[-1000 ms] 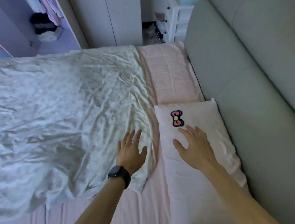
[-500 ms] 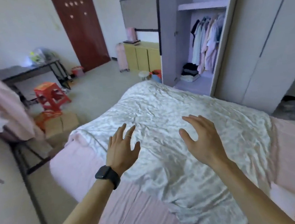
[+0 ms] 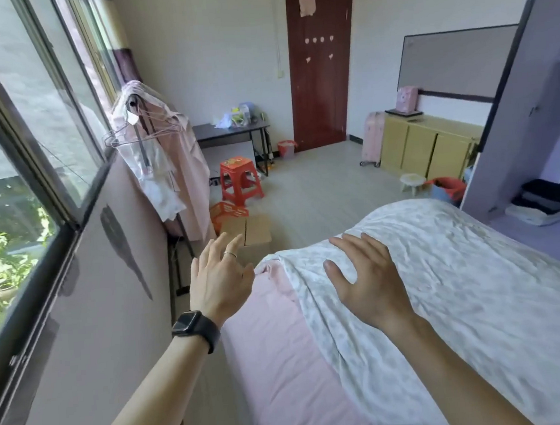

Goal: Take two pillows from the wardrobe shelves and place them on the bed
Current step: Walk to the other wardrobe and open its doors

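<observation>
Both hands, the left hand (image 3: 220,280) and the right hand (image 3: 367,279), hang spread and empty above the bed (image 3: 478,280), likely free for the wardrobe (image 3: 536,165) at three o'clock, with no pillow in view.

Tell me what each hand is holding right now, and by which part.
Nothing is held. The left hand and right hand are both open and empty, fingers spread above the bed.
</observation>
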### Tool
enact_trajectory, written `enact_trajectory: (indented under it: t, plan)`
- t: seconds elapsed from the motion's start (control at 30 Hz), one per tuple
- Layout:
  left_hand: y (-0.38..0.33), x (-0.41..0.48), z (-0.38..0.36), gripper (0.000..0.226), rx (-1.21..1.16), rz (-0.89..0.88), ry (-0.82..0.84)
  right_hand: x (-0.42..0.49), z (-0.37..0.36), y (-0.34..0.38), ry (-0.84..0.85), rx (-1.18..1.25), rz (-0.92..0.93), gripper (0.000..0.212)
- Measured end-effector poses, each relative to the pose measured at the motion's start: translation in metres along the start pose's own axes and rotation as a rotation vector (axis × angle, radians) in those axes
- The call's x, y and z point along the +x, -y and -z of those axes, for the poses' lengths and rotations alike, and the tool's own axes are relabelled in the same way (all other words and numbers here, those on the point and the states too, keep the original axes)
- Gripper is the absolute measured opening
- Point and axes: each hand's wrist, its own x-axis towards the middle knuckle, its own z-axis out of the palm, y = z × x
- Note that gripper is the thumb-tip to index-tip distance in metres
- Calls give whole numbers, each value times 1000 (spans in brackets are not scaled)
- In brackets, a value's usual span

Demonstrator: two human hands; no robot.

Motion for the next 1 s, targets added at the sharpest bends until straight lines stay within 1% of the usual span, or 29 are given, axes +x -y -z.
enact_trajectory:
  t: [0.2,0.37,0.57,0.7,0.87,0.93,1.0]
  plan:
    - [95,105,1,63,42,64,19,111,-105,37,46,-17,26,45]
    - [149,183,15,63,54,87,-34,201,-167,69,31,11,65,42]
    - [206,254,16,55,44,75,-113,283,-242,91,-5,72,128,40]
    - [244,304,4,52,34,85,-98,331,-294,97,5,100,110,40]
    - [296,389,-22,48,45,64,-90,405,-362,93,0,105,59,51]
    - [316,430,-35,46,45,82,-79,435,-388,89,4,117,24,54]
    - [334,470,-49,45,25,117,-71,466,-413,84,27,106,4,51]
